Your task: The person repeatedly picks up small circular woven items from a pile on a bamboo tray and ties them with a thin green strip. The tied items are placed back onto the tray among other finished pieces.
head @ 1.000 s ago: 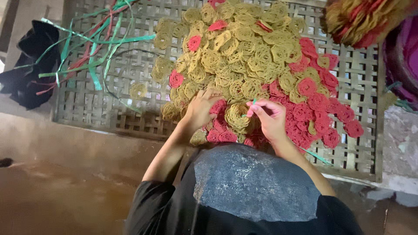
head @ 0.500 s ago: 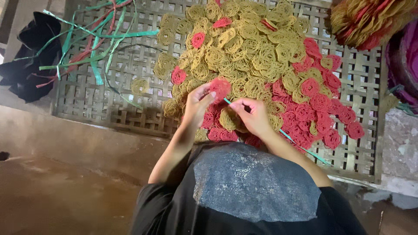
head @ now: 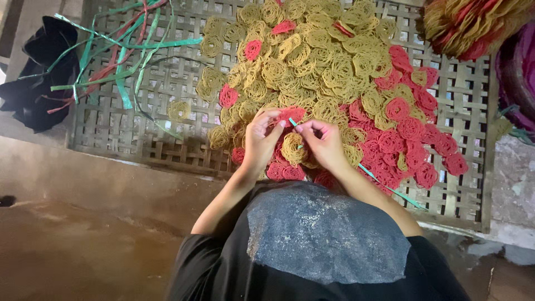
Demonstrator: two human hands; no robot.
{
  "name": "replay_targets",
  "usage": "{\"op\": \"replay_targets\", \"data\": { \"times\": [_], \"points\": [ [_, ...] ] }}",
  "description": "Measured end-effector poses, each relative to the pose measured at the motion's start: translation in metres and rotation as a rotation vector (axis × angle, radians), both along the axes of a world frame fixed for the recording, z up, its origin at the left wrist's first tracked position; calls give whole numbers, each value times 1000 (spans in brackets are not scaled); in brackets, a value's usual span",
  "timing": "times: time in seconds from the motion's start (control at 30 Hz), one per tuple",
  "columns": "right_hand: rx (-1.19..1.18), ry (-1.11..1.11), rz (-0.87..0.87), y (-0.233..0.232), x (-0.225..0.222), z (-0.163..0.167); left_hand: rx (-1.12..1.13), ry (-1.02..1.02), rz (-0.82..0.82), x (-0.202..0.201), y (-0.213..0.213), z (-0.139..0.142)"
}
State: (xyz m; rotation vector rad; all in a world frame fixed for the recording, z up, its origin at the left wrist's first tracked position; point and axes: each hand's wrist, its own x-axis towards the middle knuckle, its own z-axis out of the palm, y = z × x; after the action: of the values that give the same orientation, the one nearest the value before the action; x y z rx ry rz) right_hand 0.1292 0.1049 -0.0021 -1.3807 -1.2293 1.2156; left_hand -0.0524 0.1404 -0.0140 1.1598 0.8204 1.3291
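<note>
A heap of yellow coiled discs (head: 312,61) and red coiled discs (head: 407,134) lies on a woven bamboo mat (head: 139,111). My left hand (head: 261,139) pinches one red disc (head: 292,115) at the near edge of the heap. My right hand (head: 324,144) is close beside it, fingers closed on a thin green strip (head: 390,189). The strip's tip pokes out between my two hands, and its tail trails to the right across the mat. A yellow disc (head: 293,149) lies just under my hands. My dark lap fills the bottom of the view.
Loose green and red strips (head: 111,67) lie tangled on the mat's far left, next to a black cloth (head: 39,78). A bundle of yellow and red coils (head: 473,22) sits at the top right above a purple cloth (head: 515,78). Brown floor (head: 83,223) lies left.
My left hand has picked a red disc from the heap and my hands have drawn together. The green strip's tip now sits at the disc.
</note>
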Motion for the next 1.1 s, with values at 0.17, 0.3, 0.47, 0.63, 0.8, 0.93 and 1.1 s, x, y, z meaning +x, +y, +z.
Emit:
{"op": "replay_targets", "data": {
  "times": [0.17, 0.3, 0.47, 0.63, 0.8, 0.93, 1.1],
  "points": [
    [-47, 98, -12, 1, 0, 0, 52, 124, 44, -2, -4, 5],
    [-72, 124, -4, 3, 0, 2, 56, 101, 29, 2, -8, 16],
    [-76, 208, 10, 6, 4, 2, 246, 286, 29, 6, -8, 32],
    [86, 169, 72, 5, 8, -2, 217, 42, -246, -11, -8, 45],
    [43, 217, 70, 6, 8, 3, 32, 293, -144, -5, 2, 53],
    [113, 138, 99, 9, 4, 24, 139, 410, -50, -5, 6, 67],
    [282, -134, -107, 3, 6, 55, 284, 550, 13, -10, 3, 92]
  ]
}}
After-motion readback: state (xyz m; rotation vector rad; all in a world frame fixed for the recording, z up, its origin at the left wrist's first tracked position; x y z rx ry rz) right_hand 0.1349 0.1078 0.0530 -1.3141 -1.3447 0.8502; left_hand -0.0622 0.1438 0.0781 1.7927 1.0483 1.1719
